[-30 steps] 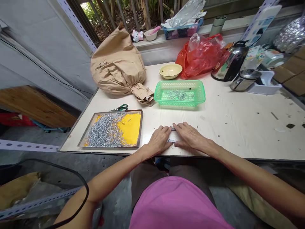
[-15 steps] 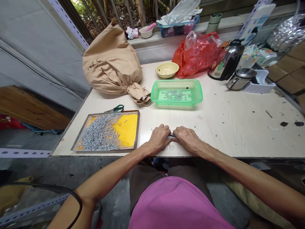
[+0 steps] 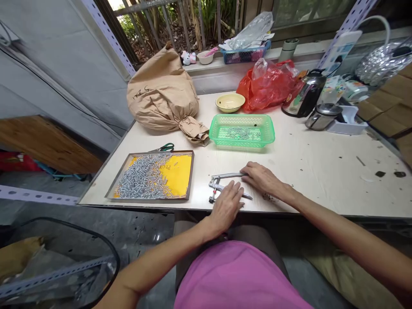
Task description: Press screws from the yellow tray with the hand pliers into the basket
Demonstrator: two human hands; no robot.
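Note:
A silver plier-like hand tool with a spring [image 3: 228, 175] lies on the table near its front edge, its two long handles pointing right. My left hand [image 3: 227, 205] rests over the lower handle, fingers stretched out and slightly apart. At the end of the upper handle, the bent fingers of my right hand [image 3: 261, 179] close on the tip. To the left, a shallow tray [image 3: 192, 177] with a yellow bottom holds a heap of small metal springs or pins [image 3: 138, 178]. Beyond my hands stands a green plastic basket [image 3: 241, 143] with a few similar metal pieces inside.
Green-handled scissors [image 3: 166, 147] lie behind the tray. A brown paper sack [image 3: 164, 94], a yellow bowl [image 3: 230, 103] and a red plastic bag [image 3: 267, 88] stand farther back. A thermos jug [image 3: 304, 94] and a metal pot [image 3: 323, 116] are at right, with dark scraps [image 3: 380, 174] nearby.
My hands were close together around the mostly hidden tool. Now they have moved apart, the left nearer the edge with fingers extended, and the tool lies exposed. The view has shifted slightly.

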